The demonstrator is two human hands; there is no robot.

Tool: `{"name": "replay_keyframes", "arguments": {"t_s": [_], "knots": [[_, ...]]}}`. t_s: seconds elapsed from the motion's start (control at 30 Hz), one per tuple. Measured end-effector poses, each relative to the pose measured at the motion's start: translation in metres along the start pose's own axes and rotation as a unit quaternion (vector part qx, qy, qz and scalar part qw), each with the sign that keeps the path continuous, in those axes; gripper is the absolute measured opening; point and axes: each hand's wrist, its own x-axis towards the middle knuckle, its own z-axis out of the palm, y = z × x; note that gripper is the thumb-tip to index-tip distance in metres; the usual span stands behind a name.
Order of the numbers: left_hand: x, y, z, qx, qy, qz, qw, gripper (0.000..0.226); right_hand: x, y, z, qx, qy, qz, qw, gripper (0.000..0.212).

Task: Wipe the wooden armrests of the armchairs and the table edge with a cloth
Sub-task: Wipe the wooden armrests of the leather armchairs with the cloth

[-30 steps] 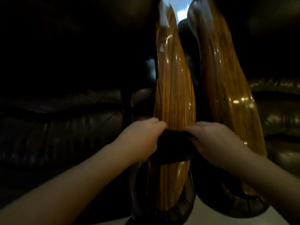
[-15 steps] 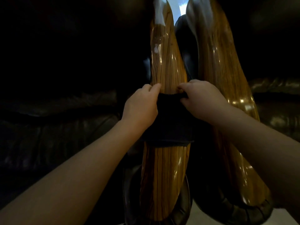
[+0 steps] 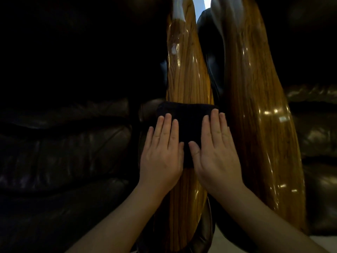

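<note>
Two dark brown leather armchairs (image 3: pixel 63 152) fill the frame side by side, their cushions dim in the low light, and between them run two long glossy armrests of striped golden-brown wood: the left armrest (image 3: pixel 186 73) in the middle of the view and the right armrest (image 3: pixel 255 125) just beside it, with a narrow dark gap between. A dark folded cloth (image 3: pixel 187 115) lies across the left armrest about halfway along its length, draped over both its edges. To wipe this stretch well, it seems best to keep even pressure from both palms and slide the cloth along the grain toward the far end, where a pale smear (image 3: pixel 174 48) sits on the wood, letting the cloth wrap the rounded sides so the edges get cleaned too; the polished surface looks slippery, so the cloth could skid out from under flat hands if pressure is uneven. The left hand (image 3: pixel 162 157) lies flat with fingers straight and close together, pressing the left part of the cloth, its thumb tucked toward the centre. The right hand (image 3: pixel 217 157) mirrors it, fingers extended and flat on the right part of the cloth, thumb pointing inward; neither hand curls round anything. The table edge is not in view
</note>
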Motion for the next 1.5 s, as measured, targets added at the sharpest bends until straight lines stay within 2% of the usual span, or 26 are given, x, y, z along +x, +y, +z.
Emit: {"name": "replay_keyframes", "arguments": {"t_s": [0.13, 0.3, 0.63, 1.2, 1.5], "knots": [[0.016, -0.001, 0.003, -0.002, 0.006, -0.006, 1.0, 0.051, 0.008, -0.002, 0.015, 0.008, 0.024, 0.001, 1.0, 0.059], [0.027, 0.0, 0.01, 0.013, -0.031, -0.039, 0.999, 0.057, 0.022, 0.003, 0.024, 0.007, 0.037, 0.009, 0.999, 0.059], [0.038, -0.003, 0.016, -0.036, -0.012, -0.063, 0.997, 0.056, 0.038, 0.006, 0.033, 0.028, 0.062, 0.034, 0.997, 0.062], [0.132, -0.023, 0.013, -0.052, -0.023, -0.083, 0.995, 0.058, 0.142, 0.017, 0.007, 0.07, 0.016, 0.008, 0.997, 0.062], [0.197, -0.039, 0.011, -0.047, -0.042, -0.104, 0.993, 0.057, 0.212, 0.021, 0.0, -0.009, -0.047, -0.016, 0.999, 0.06]]}}
